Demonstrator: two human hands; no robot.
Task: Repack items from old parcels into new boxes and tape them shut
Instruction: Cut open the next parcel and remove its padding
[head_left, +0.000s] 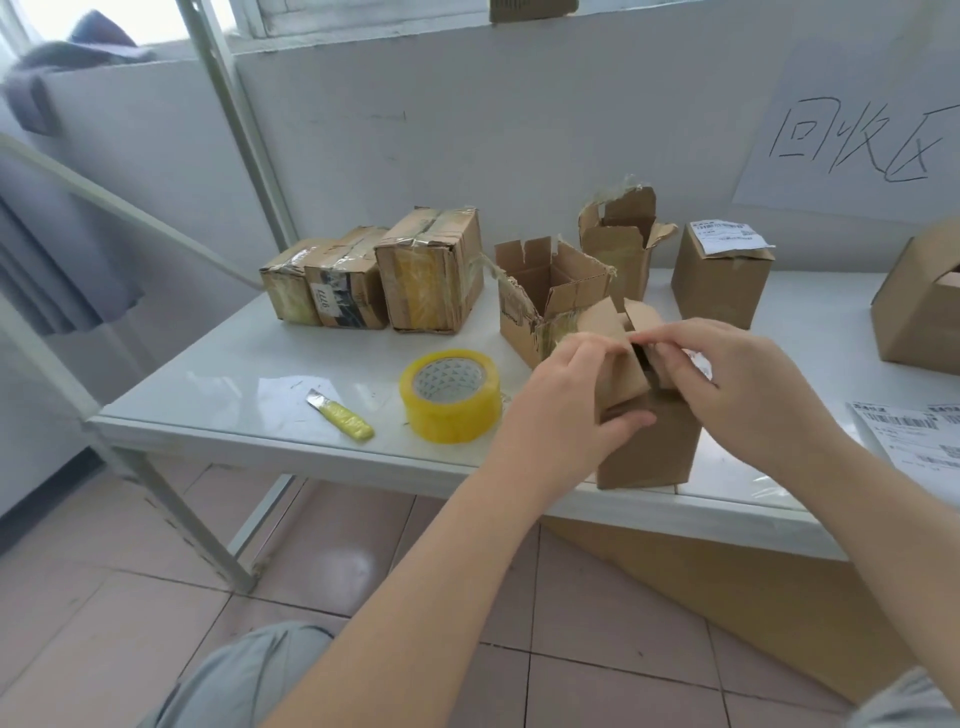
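Now in hands: small brown cardboard box (649, 447), upright near the front edge of the white table (234, 374), top flaps half folded.
Left hand (576, 395): fingers curled over the left flap, thumb on the front wall.
Right hand (748, 384): bent fingers pinch the right flap.
Beside, left: yellow tape roll (451, 396), then yellow-handled cutter (340, 415).
Behind: two torn open cartons (550, 296); three taped old parcels (374, 275) further left.

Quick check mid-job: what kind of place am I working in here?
Likely a small parcel-packing station: taped old parcels and torn-open cartons on a white table, a tape roll beside the plain box in hand, printed shipping labels.
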